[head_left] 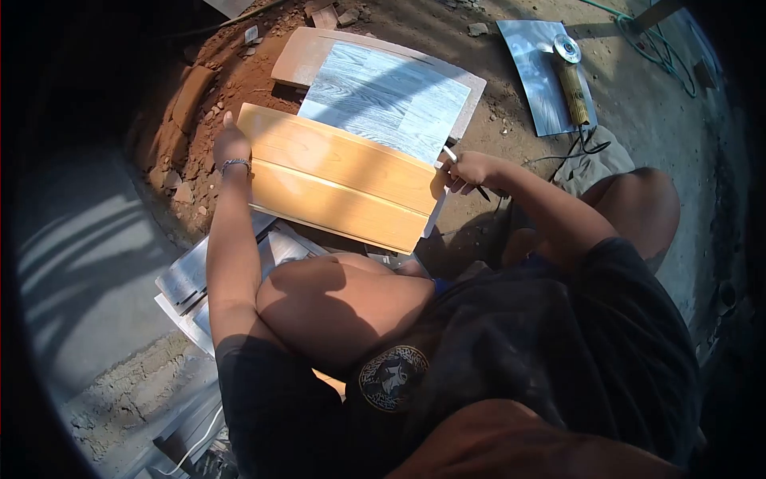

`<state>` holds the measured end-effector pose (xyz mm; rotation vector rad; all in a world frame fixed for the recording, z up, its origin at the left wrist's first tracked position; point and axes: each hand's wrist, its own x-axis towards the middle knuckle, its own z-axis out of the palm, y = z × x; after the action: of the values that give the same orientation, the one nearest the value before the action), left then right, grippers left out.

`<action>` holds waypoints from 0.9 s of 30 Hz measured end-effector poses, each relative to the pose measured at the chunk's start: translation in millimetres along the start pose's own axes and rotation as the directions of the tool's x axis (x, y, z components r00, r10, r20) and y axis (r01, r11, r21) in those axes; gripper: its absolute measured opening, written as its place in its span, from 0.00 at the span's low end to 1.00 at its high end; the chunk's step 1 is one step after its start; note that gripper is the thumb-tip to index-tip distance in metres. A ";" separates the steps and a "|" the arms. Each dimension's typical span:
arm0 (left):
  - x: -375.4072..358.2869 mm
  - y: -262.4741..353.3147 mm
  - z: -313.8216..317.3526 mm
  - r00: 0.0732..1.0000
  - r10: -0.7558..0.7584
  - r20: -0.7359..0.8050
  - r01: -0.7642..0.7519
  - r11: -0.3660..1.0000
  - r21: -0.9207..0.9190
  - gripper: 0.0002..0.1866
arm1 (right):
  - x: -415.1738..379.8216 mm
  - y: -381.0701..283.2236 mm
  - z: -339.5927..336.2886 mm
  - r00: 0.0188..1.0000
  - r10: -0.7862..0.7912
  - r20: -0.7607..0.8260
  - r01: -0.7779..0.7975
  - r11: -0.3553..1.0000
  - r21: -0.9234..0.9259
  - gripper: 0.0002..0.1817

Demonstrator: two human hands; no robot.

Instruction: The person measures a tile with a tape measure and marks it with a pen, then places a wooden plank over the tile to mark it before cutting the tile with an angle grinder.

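My left hand, with a bracelet at the wrist, grips the left end of a yellow-orange wood-look panel, its thumb pointing up. At the panel's right end is my right hand, fingers closed around a pen-like stick with a white end and a dark tip; it also meets the panel's edge. The panel is tilted and overlaps the lower edge of a grey wood-patterned tile. That tile lies on a larger pinkish slab.
An angle grinder rests on a grey tile at the upper right, its cord near a cloth. Stacked tiles lie beside my left knee. Red soil and rubble are at the left, a green hose at the far right.
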<state>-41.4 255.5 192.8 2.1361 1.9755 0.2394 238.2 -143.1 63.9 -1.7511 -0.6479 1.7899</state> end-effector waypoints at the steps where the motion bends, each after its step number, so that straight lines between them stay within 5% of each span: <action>1: 2.6 -0.2 15.2 0.999 -0.029 0.039 0.031 0.998 -0.051 0.46 | 4.8 6.7 -0.4 0.999 0.051 0.014 -0.051 0.998 0.029 0.17; 6: 50.3 -17.0 83.3 0.999 0.004 0.039 -0.005 0.999 0.038 0.45 | 48.1 35.7 -16.5 0.960 -0.039 -0.278 0.122 0.949 0.290 0.12; 8: 58.9 -26.5 122.7 0.984 0.162 0.076 -0.136 0.955 -0.265 0.43 | 64.7 54.3 -23.5 0.954 -0.034 -0.297 0.148 0.918 0.369 0.13; 9: 83.4 -45.0 154.0 0.952 0.275 0.134 -0.163 0.826 -0.539 0.39 | 67.6 60.1 -25.8 0.948 -0.026 -0.316 0.140 0.929 0.344 0.14; 10: 93.0 -43.2 159.3 0.944 0.287 0.164 -0.162 0.835 -0.526 0.39 | 67.5 59.1 -27.4 0.943 -0.022 -0.332 0.132 0.940 0.313 0.15; 12: 105.0 -31.9 163.7 0.873 0.328 0.360 -0.261 0.939 -0.223 0.34 | 61.6 44.4 -24.7 0.914 0.016 -0.405 0.114 0.949 0.294 0.16; 13: 102.2 -22.7 166.0 0.873 0.304 0.381 -0.164 0.920 -0.357 0.29 | 65.4 43.9 -26.1 0.895 -0.032 -0.444 0.131 0.972 0.193 0.16; 18: 99.3 4.9 179.9 0.829 0.374 0.416 -0.154 0.867 -0.474 0.31 | 80.3 35.7 -36.1 0.850 -0.170 -0.498 0.126 0.985 -0.121 0.16; 27: 108.6 11.2 190.2 0.814 0.350 0.464 0.029 0.773 -0.633 0.27 | 73.0 19.4 -47.4 0.868 -0.183 -0.461 0.081 0.969 -0.232 0.14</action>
<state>29.2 353.1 9.5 1.6727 1.1443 0.2131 284.4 -109.5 -4.6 -2.1267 -0.7351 1.1541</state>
